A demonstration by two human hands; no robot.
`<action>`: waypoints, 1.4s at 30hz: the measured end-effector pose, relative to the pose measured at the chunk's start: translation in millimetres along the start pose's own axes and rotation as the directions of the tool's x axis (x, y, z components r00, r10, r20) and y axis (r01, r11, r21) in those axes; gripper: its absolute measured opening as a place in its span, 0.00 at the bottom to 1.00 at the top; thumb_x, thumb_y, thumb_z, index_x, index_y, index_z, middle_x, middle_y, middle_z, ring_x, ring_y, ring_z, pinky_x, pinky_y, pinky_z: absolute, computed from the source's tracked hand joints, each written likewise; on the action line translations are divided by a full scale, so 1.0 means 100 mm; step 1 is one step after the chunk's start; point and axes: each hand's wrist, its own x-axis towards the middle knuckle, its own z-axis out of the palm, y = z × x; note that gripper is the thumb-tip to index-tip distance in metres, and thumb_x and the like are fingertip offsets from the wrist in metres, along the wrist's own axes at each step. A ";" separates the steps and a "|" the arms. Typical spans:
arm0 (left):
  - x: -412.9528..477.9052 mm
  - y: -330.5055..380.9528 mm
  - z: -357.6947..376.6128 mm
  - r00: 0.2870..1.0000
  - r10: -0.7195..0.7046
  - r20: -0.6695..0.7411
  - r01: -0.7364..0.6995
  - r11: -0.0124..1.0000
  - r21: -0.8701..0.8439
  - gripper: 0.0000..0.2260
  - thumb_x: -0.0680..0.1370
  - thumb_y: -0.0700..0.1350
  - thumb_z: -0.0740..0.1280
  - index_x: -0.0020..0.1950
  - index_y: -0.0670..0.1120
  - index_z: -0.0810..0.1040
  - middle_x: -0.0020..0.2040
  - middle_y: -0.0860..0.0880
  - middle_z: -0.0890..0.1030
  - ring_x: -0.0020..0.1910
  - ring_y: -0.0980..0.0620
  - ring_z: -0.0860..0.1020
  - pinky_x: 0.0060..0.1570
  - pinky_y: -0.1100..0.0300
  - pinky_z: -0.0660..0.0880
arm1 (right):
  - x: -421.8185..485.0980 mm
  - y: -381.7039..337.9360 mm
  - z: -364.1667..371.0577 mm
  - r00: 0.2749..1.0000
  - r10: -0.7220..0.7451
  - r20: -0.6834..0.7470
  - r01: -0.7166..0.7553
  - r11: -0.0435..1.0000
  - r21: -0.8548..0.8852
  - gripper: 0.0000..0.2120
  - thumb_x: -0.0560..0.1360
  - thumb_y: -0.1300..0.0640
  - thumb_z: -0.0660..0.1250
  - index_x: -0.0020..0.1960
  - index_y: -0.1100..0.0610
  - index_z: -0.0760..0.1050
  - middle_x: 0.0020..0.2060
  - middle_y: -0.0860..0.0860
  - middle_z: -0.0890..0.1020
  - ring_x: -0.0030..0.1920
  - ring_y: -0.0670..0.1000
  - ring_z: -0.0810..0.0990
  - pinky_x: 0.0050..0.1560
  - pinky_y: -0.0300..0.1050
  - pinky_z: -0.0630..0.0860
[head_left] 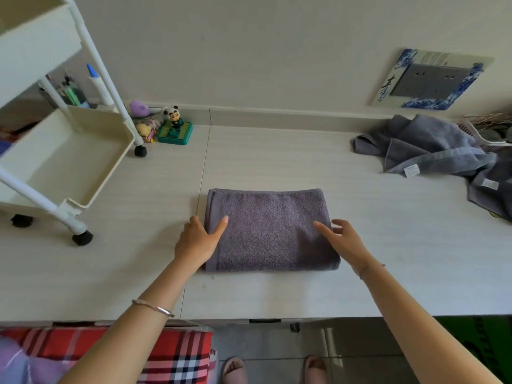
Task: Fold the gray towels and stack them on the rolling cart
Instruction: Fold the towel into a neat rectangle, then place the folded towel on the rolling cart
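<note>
A folded gray towel (270,225) lies flat as a neat rectangle in the middle of the pale table (304,295). My left hand (198,241) rests on its left edge, fingers spread, thumb on the cloth. Over the towel's right edge my right hand (342,241) hovers or touches with fingers apart; neither hand grips anything. A heap of unfolded gray towels (432,146) lies at the far right of the table. The cream rolling cart (63,162) stands on the table's left side; the lower tray I can see holds nothing.
Small toys, a panda figure (175,126) among them, sit by the wall behind the cart. A framed plate with sockets (432,80) hangs on the wall. A white basket (487,134) is behind the towel heap. A plaid cushion (171,353) lies below the table's front edge.
</note>
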 end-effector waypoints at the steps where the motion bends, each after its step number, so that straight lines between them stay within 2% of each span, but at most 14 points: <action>1: 0.01 -0.02 -0.03 0.998 -0.022 0.053 0.022 1.000 -0.005 0.42 0.72 0.71 0.57 0.72 0.39 0.59 0.69 0.41 0.69 0.66 0.41 0.70 0.62 0.50 0.69 | 0.02 0.01 -0.01 1.000 0.012 0.010 -0.011 0.998 -0.058 0.35 0.70 0.40 0.70 0.67 0.61 0.67 0.57 0.54 0.78 0.55 0.53 0.78 0.56 0.45 0.73; 6: 0.00 0.02 -0.14 0.974 -0.080 0.210 0.074 0.997 0.036 0.44 0.67 0.72 0.64 0.65 0.35 0.66 0.61 0.41 0.76 0.58 0.44 0.75 0.51 0.55 0.71 | 0.02 -0.05 -0.05 0.991 0.087 0.102 -0.060 0.969 -0.240 0.29 0.70 0.37 0.68 0.48 0.65 0.78 0.42 0.55 0.77 0.39 0.51 0.74 0.39 0.42 0.69; 8: 0.00 0.03 -0.16 0.965 -0.090 0.248 0.104 0.993 -0.046 0.39 0.68 0.68 0.68 0.63 0.37 0.69 0.59 0.45 0.76 0.54 0.47 0.75 0.50 0.58 0.71 | -0.01 -0.02 -0.06 0.975 0.141 0.174 -0.113 0.981 -0.157 0.29 0.68 0.36 0.69 0.51 0.63 0.77 0.49 0.55 0.79 0.48 0.53 0.77 0.48 0.44 0.75; 10: 0.00 0.02 -0.22 0.935 -0.118 0.334 0.204 0.950 -0.238 0.41 0.63 0.67 0.73 0.64 0.39 0.71 0.61 0.47 0.75 0.58 0.47 0.74 0.59 0.56 0.71 | -0.10 -0.03 -0.09 0.951 0.161 0.265 -0.162 0.987 -0.020 0.28 0.67 0.38 0.71 0.55 0.61 0.76 0.55 0.55 0.79 0.56 0.56 0.77 0.61 0.51 0.74; 13: -0.04 0.03 -0.40 0.911 -0.067 0.408 0.253 0.871 -0.422 0.47 0.55 0.67 0.78 0.65 0.40 0.72 0.62 0.46 0.78 0.61 0.45 0.76 0.63 0.50 0.72 | -0.26 -0.20 -0.17 0.916 0.100 0.389 -0.176 0.971 0.164 0.28 0.66 0.43 0.72 0.60 0.58 0.74 0.56 0.53 0.81 0.57 0.54 0.79 0.59 0.48 0.76; 18: -0.23 0.22 -0.84 0.881 0.056 0.471 0.262 0.771 -0.581 0.19 0.70 0.51 0.73 0.57 0.43 0.78 0.47 0.48 0.84 0.48 0.49 0.82 0.44 0.58 0.77 | -0.35 -0.72 -0.31 0.891 -0.057 0.450 -0.104 0.940 0.325 0.27 0.69 0.46 0.73 0.64 0.54 0.73 0.58 0.51 0.81 0.58 0.52 0.80 0.55 0.45 0.77; 23: -0.46 0.40 -1.51 0.934 0.138 0.329 0.149 0.687 -0.712 0.11 0.72 0.51 0.71 0.51 0.48 0.78 0.41 0.52 0.85 0.43 0.53 0.82 0.40 0.59 0.77 | -0.44 -1.49 -0.32 0.870 -0.227 0.437 0.050 0.923 0.381 0.24 0.70 0.48 0.71 0.63 0.54 0.74 0.57 0.52 0.82 0.57 0.53 0.81 0.53 0.46 0.76; 26: -0.63 0.47 -1.94 0.958 0.193 0.212 0.039 0.646 -0.763 0.23 0.64 0.58 0.74 0.55 0.48 0.78 0.46 0.52 0.85 0.45 0.54 0.83 0.43 0.59 0.77 | -0.43 -1.95 -0.26 0.814 -0.339 0.472 0.128 0.896 0.424 0.23 0.71 0.49 0.71 0.63 0.56 0.75 0.57 0.53 0.82 0.57 0.53 0.80 0.56 0.48 0.74; 29: -0.81 0.50 -2.35 0.974 0.205 0.099 -0.049 0.613 -0.789 0.28 0.63 0.61 0.75 0.58 0.50 0.77 0.49 0.53 0.85 0.48 0.56 0.83 0.43 0.62 0.78 | -0.42 -2.46 -0.14 0.745 -0.418 0.520 0.192 0.881 0.433 0.24 0.71 0.48 0.71 0.63 0.58 0.75 0.57 0.54 0.82 0.57 0.53 0.80 0.56 0.48 0.74; 32: -0.94 0.50 -2.71 0.982 0.189 -0.005 -0.116 0.579 -0.807 0.41 0.50 0.66 0.79 0.60 0.52 0.76 0.54 0.53 0.83 0.53 0.55 0.81 0.49 0.59 0.77 | -0.40 -3.01 0.02 0.664 -0.480 0.573 0.244 0.864 0.441 0.21 0.74 0.48 0.65 0.62 0.60 0.76 0.56 0.54 0.82 0.57 0.53 0.81 0.56 0.45 0.74; 33: -0.99 0.52 -2.80 0.981 0.190 -0.037 -0.139 0.556 -0.820 0.40 0.52 0.66 0.78 0.60 0.52 0.76 0.55 0.53 0.83 0.54 0.54 0.81 0.52 0.58 0.76 | -0.40 -3.18 0.07 0.637 -0.495 0.590 0.253 0.858 0.447 0.21 0.75 0.48 0.64 0.61 0.61 0.76 0.56 0.55 0.82 0.57 0.52 0.81 0.55 0.44 0.75; 36: -1.09 0.60 -3.09 0.978 0.134 -0.162 -0.206 0.450 -0.869 0.23 0.68 0.58 0.69 0.60 0.51 0.76 0.55 0.52 0.83 0.55 0.55 0.81 0.56 0.57 0.74 | -0.40 -3.72 0.27 0.537 -0.556 0.634 0.292 0.828 0.479 0.23 0.74 0.46 0.66 0.60 0.62 0.76 0.55 0.55 0.83 0.55 0.51 0.81 0.49 0.40 0.79; 39: -1.10 0.69 -3.31 0.954 0.087 -0.286 -0.294 0.442 -0.848 0.24 0.66 0.58 0.70 0.60 0.51 0.77 0.55 0.52 0.83 0.54 0.55 0.81 0.53 0.60 0.77 | -0.38 -4.19 0.47 0.420 -0.608 0.674 0.388 0.792 0.472 0.33 0.63 0.41 0.75 0.59 0.60 0.75 0.54 0.54 0.83 0.55 0.51 0.82 0.48 0.39 0.79; 42: -1.05 0.76 -3.49 0.924 0.025 -0.381 -0.347 0.472 -0.810 0.25 0.63 0.58 0.71 0.58 0.54 0.76 0.53 0.54 0.83 0.53 0.55 0.81 0.51 0.60 0.78 | -0.34 -4.60 0.74 0.324 -0.639 0.698 0.501 0.741 0.446 0.25 0.67 0.45 0.72 0.59 0.57 0.75 0.53 0.52 0.83 0.54 0.49 0.82 0.53 0.41 0.79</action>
